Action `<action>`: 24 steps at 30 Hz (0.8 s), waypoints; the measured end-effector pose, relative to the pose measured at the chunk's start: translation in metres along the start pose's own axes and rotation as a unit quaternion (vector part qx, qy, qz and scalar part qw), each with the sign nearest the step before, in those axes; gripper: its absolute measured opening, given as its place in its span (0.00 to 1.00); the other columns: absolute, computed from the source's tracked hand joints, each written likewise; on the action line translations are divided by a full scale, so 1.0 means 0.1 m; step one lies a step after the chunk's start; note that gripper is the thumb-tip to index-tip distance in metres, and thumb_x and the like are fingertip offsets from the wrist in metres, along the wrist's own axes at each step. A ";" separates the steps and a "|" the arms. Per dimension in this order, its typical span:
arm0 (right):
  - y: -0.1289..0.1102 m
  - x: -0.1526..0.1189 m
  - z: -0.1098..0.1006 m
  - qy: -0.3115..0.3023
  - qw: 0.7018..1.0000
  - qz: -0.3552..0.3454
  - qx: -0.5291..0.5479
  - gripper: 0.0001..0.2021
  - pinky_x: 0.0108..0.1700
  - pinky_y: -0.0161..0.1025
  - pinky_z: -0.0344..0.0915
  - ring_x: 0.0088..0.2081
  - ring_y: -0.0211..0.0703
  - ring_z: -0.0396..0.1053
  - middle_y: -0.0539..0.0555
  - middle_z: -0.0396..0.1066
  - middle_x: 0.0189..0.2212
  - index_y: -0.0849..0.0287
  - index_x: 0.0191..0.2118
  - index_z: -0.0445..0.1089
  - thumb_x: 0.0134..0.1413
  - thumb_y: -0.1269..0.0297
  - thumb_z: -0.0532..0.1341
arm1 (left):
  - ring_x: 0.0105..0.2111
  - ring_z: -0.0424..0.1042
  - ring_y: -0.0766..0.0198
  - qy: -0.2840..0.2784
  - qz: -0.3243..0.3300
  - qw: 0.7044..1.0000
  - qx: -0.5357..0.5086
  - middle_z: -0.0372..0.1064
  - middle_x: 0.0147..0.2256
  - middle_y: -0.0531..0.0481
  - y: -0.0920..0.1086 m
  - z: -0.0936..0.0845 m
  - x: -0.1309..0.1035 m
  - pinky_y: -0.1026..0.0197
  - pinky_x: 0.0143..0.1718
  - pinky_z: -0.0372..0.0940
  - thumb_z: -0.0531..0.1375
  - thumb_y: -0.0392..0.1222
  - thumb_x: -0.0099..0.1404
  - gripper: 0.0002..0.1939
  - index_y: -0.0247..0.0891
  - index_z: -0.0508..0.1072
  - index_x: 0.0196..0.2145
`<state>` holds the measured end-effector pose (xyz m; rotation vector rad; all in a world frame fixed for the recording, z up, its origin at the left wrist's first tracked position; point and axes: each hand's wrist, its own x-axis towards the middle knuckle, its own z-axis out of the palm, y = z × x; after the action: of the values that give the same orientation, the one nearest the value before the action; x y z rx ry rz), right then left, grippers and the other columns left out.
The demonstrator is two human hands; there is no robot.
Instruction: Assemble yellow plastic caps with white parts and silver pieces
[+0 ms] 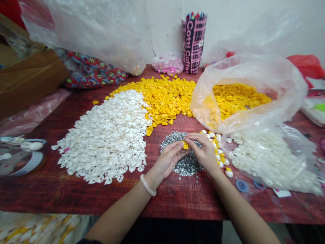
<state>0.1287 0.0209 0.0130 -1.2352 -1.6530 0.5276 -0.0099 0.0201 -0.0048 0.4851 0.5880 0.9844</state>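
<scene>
Between my two hands is a small yellow plastic piece (185, 145), pinched from both sides. My left hand (169, 156), with a pale coiled band at the wrist, grips its left side. The fingertips of my right hand (201, 149) close on its upper right; whether they hold a second part is hidden. Below both hands lies a pile of tiny grey pieces (188, 166). To the left spreads a heap of white plastic pieces (106, 135), and behind it a heap of yellow pieces (167, 96). Yellow-and-white joined pieces (220, 156) lie just right of my right hand.
An open clear bag (284, 98) with yellow pieces stands at the back right, and a bag of white pieces (276, 159) before it. A Cotti Coffee bag (194, 44) leans on the wall. At left are a cardboard box (30, 78) and a tape roll (31, 162).
</scene>
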 end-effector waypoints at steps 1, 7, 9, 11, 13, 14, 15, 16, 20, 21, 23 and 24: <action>0.00 0.00 0.00 0.000 1.000 -0.004 -0.008 0.05 0.46 0.46 0.61 0.40 0.44 0.70 0.52 0.75 0.35 0.55 0.33 0.72 0.55 0.65 0.59 | 0.37 0.72 0.66 0.000 -0.001 1.000 0.003 0.73 0.37 0.47 0.00 -0.01 0.00 0.59 0.48 0.64 0.62 0.36 0.57 0.07 0.33 0.76 0.35; 0.03 -0.03 -0.03 -0.001 0.989 -0.084 -0.125 0.07 0.45 0.46 0.60 0.40 0.44 0.70 0.53 0.75 0.38 0.54 0.36 0.73 0.56 0.66 0.57 | 0.30 0.72 0.68 0.003 -0.010 0.999 0.047 0.73 0.31 0.49 0.02 -0.04 0.00 0.64 0.38 0.65 0.64 0.39 0.54 0.09 0.34 0.76 0.34; 0.04 -0.04 -0.03 0.009 0.984 -0.108 -0.143 0.07 0.44 0.45 0.60 0.39 0.43 0.70 0.52 0.76 0.38 0.54 0.36 0.73 0.56 0.67 0.57 | 0.28 0.71 0.69 0.003 -0.013 0.998 0.062 0.72 0.29 0.50 0.05 -0.04 -0.01 0.65 0.36 0.64 0.64 0.39 0.54 0.08 0.34 0.77 0.33; 0.03 -0.05 -0.03 0.015 0.983 -0.118 -0.142 0.07 0.44 0.45 0.60 0.38 0.42 0.70 0.52 0.76 0.38 0.54 0.37 0.73 0.56 0.68 0.58 | 0.27 0.70 0.70 0.003 -0.013 0.997 0.079 0.72 0.27 0.50 0.08 -0.03 -0.01 0.66 0.34 0.64 0.64 0.39 0.54 0.08 0.34 0.77 0.32; 0.02 -0.05 -0.03 0.015 0.984 -0.118 -0.134 0.06 0.44 0.45 0.60 0.39 0.43 0.70 0.52 0.76 0.37 0.54 0.36 0.72 0.56 0.68 0.58 | 0.26 0.69 0.70 -0.001 -0.013 0.996 0.091 0.71 0.26 0.51 0.09 -0.03 -0.02 0.67 0.33 0.63 0.64 0.40 0.54 0.08 0.34 0.77 0.32; 0.02 -0.05 -0.03 0.014 0.985 -0.117 -0.127 0.06 0.44 0.45 0.60 0.39 0.43 0.70 0.52 0.76 0.37 0.54 0.36 0.72 0.56 0.68 0.58 | 0.26 0.68 0.70 -0.005 -0.012 0.995 0.094 0.71 0.25 0.51 0.10 -0.03 -0.02 0.67 0.33 0.62 0.64 0.40 0.54 0.08 0.34 0.77 0.32; 0.02 -0.04 -0.03 0.012 0.986 -0.117 -0.120 0.06 0.44 0.44 0.60 0.39 0.43 0.70 0.52 0.76 0.37 0.55 0.36 0.72 0.56 0.68 0.58 | 0.26 0.68 0.70 -0.008 -0.010 0.995 0.095 0.71 0.25 0.51 0.10 -0.03 -0.02 0.67 0.33 0.62 0.64 0.40 0.55 0.08 0.34 0.77 0.32; 0.02 -0.04 -0.03 0.006 0.987 -0.118 -0.112 0.06 0.44 0.44 0.60 0.40 0.43 0.70 0.52 0.76 0.37 0.55 0.36 0.72 0.56 0.69 0.58 | 0.26 0.68 0.70 -0.009 -0.008 0.996 0.094 0.70 0.25 0.51 0.10 -0.03 -0.02 0.66 0.33 0.62 0.64 0.40 0.55 0.08 0.34 0.77 0.32; 0.04 -0.03 -0.08 -0.036 0.985 -0.132 -0.100 0.08 0.43 0.45 0.61 0.41 0.43 0.71 0.53 0.75 0.39 0.55 0.39 0.72 0.57 0.70 0.56 | 0.24 0.66 0.70 0.000 0.008 0.993 0.117 0.70 0.24 0.51 0.10 -0.01 -0.02 0.66 0.32 0.60 0.64 0.40 0.54 0.09 0.34 0.77 0.33; 0.05 -0.03 -0.09 -0.040 0.984 -0.135 -0.106 0.09 0.43 0.45 0.61 0.41 0.43 0.71 0.53 0.75 0.40 0.54 0.40 0.72 0.57 0.70 0.56 | 0.24 0.66 0.70 0.000 0.010 0.992 0.125 0.70 0.23 0.51 0.10 -0.01 -0.02 0.66 0.31 0.60 0.64 0.40 0.54 0.09 0.34 0.77 0.34; 0.06 -0.03 -0.13 -0.042 0.981 -0.144 -0.122 0.09 0.43 0.45 0.61 0.40 0.42 0.70 0.52 0.75 0.40 0.54 0.40 0.72 0.56 0.70 0.56 | 0.24 0.65 0.70 -0.001 0.013 0.992 0.129 0.69 0.22 0.52 0.10 0.01 -0.02 0.66 0.31 0.59 0.64 0.40 0.54 0.10 0.34 0.77 0.34; 0.06 -0.03 -0.14 -0.039 0.979 -0.152 -0.130 0.09 0.43 0.44 0.62 0.40 0.42 0.70 0.52 0.75 0.40 0.54 0.40 0.72 0.56 0.70 0.57 | 0.24 0.65 0.70 -0.002 0.011 0.992 0.125 0.69 0.22 0.52 0.10 0.01 -0.02 0.66 0.31 0.59 0.64 0.41 0.54 0.10 0.34 0.77 0.34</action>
<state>0.1439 0.0177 0.0128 -1.1244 -1.9824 0.1766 -0.0169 0.0227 0.0028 0.7165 0.7085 0.9356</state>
